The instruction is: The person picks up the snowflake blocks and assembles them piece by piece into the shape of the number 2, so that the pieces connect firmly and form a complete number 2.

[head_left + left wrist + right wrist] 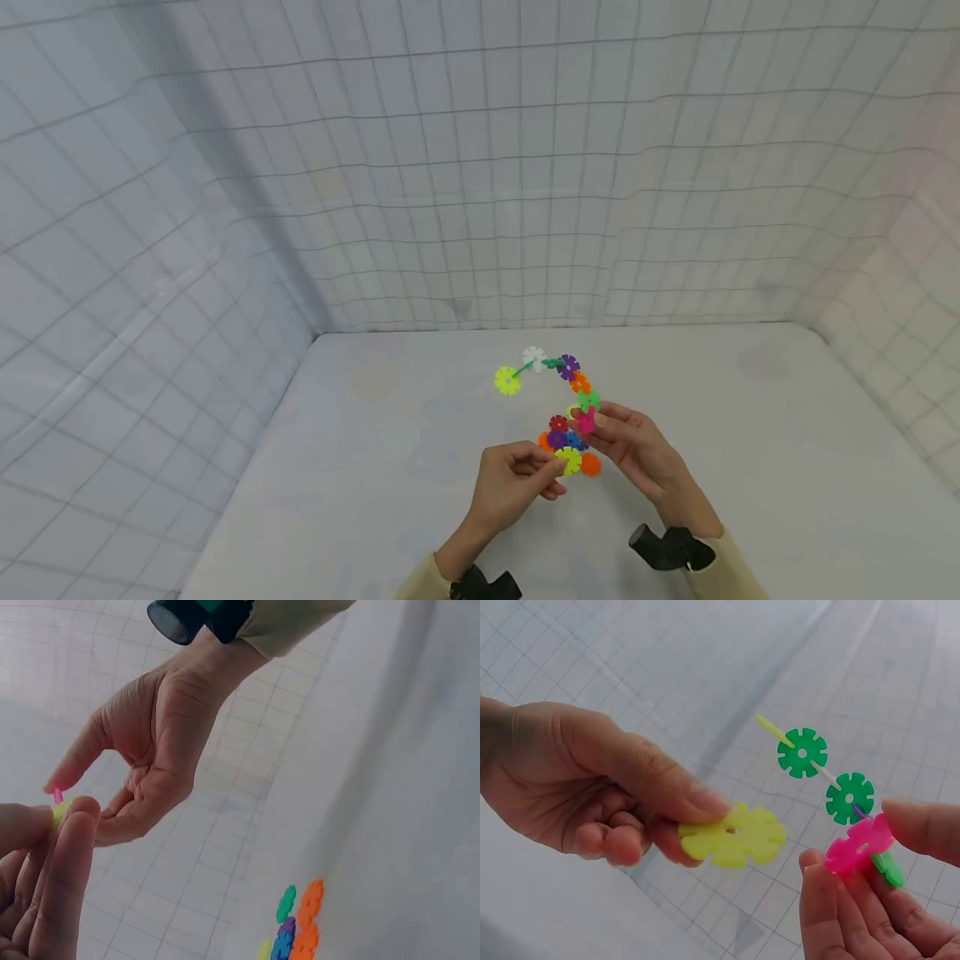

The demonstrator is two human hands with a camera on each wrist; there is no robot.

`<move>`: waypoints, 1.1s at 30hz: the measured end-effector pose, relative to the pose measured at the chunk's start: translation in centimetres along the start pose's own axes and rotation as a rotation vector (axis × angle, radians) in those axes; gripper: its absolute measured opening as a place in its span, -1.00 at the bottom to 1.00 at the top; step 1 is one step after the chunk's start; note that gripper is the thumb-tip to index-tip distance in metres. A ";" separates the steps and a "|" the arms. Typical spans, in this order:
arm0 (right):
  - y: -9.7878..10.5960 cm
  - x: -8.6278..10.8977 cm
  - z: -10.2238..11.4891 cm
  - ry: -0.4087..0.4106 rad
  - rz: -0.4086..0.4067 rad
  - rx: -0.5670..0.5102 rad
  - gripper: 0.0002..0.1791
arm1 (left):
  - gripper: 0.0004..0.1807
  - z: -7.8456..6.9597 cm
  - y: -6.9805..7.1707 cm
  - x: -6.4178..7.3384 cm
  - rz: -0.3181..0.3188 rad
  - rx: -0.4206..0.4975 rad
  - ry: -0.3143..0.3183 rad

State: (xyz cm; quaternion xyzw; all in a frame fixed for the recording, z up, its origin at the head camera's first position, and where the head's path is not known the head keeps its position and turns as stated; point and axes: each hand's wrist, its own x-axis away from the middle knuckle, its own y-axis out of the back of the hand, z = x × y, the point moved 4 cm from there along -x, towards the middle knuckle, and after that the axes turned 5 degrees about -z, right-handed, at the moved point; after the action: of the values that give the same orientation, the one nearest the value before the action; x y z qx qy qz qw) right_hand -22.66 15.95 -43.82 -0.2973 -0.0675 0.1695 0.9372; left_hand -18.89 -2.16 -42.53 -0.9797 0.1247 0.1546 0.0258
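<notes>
My left hand (pixel 513 487) pinches a yellow notched snowflake disc (pixel 739 838) between thumb and fingers. Opposite it, my right hand (pixel 641 446) holds a pink notched disc (pixel 859 846) by its edge, with the thumb on one side. That pink disc is one end of a curved chain of interlocked discs. Along it come a light green disc (pixel 591 400), an orange one (pixel 580 382), a purple one (pixel 568 367), green ones seen edge-on, a white one (pixel 534 359) and a yellow end disc (pixel 507 381). In the right wrist view, the yellow disc in my left hand is apart from the pink one.
Loose discs lie on the white table (pixel 390 483) beneath and between the hands, among them a red disc (pixel 558 424), a blue one (pixel 573 441) and an orange one (pixel 591 465). Gridded white sheeting (pixel 480 183) rises behind the table and at both sides.
</notes>
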 end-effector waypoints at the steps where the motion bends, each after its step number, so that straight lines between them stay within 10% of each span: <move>1: -0.1 0.0 -0.1 -0.001 0.007 0.011 -0.73 | -0.90 -0.1 -0.1 0.1 -0.022 0.008 0.002; 16: -1.4 0.1 -1.2 0.085 -0.032 0.144 -0.90 | -0.90 -0.4 -0.4 0.2 -0.148 0.031 -0.046; 33: -1.8 0.0 -2.0 0.085 -0.187 0.337 -0.85 | -0.79 2.6 -0.2 0.4 -0.268 0.154 0.049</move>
State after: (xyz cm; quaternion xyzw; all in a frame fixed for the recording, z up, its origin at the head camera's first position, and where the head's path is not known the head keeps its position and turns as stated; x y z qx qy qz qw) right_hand -21.75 13.49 -44.41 -0.1354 -0.0260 0.0776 0.9874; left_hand -19.24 -1.82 -45.17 -0.9862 0.0048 0.1156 0.1180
